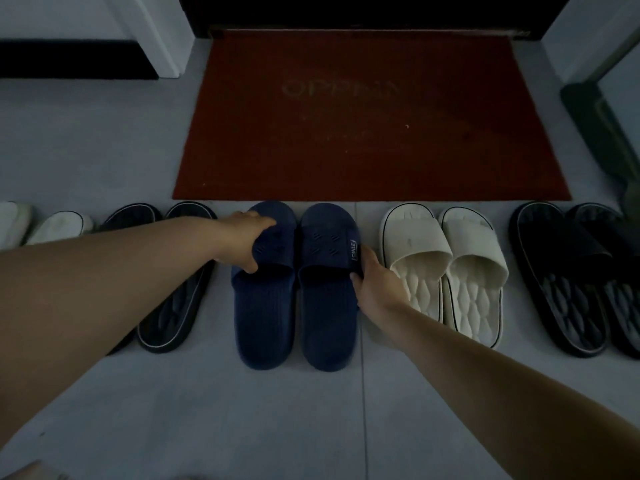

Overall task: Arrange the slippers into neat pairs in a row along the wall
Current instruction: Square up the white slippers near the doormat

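Slippers sit in a row at the near edge of the red doormat point(370, 116); I have both hands on the navy pair point(294, 285) in the middle. My left hand point(242, 237) is clamped over the left slipper's strap, my right hand point(375, 282) closed on the right one's outer edge (pressing the two together, I judge); the cream pair point(446, 268) lies just beside, already squared.
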Available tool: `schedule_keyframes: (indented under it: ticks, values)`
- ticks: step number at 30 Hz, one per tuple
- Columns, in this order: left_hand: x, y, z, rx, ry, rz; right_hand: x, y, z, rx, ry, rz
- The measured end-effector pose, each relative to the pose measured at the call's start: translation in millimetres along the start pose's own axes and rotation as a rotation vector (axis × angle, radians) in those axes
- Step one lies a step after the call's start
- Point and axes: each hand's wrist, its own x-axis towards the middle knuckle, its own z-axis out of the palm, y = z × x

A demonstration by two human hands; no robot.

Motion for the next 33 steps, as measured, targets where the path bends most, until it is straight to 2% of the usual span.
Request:
schedule_keyframes:
  ticks: [5, 9, 11, 14, 15, 16, 19, 22, 29, 33]
  values:
    - [1, -4, 1, -0.005, -0.036, -0.007, 5, 3, -5, 0.054, -0.104, -0.023]
    - [7, -3, -12, -0.093, -0.086, -0.017, 2, 11, -18, 0.172, -0.092, -0.066]
    - [13, 7, -19, -0.1, -0.071, 0.003, -1, 20, -30, 0.182, -0.009, -0.1]
    - [21, 35, -26, -0.083, -0.006, 0.092, -1, 44, -55, -0.099, 0.295, -0.194]
    - [22, 47, -27, -0.079, 0.005, 0.126, 2, 56, -64, -0.204, 0.343, -0.168]
    - [24, 59, -27, -0.077, 0.01, 0.16, 4, 66, -74, -0.288, 0.324, -0.067]
    - [30, 85, -24, -0.052, 0.01, 0.232, 23, 98, -91, -0.344, 0.115, 0.268]
    - [35, 95, -22, -0.01, 0.014, 0.243, 35, 110, -91, -0.368, -0.014, 0.232]
    - [33, 77, -23, -0.094, -0.01, 0.18, 21, 102, -87, -0.235, 0.151, 0.265]
    - [29, 63, -28, -0.156, -0.003, 0.138, 21, 94, -86, -0.326, 0.12, 0.295]
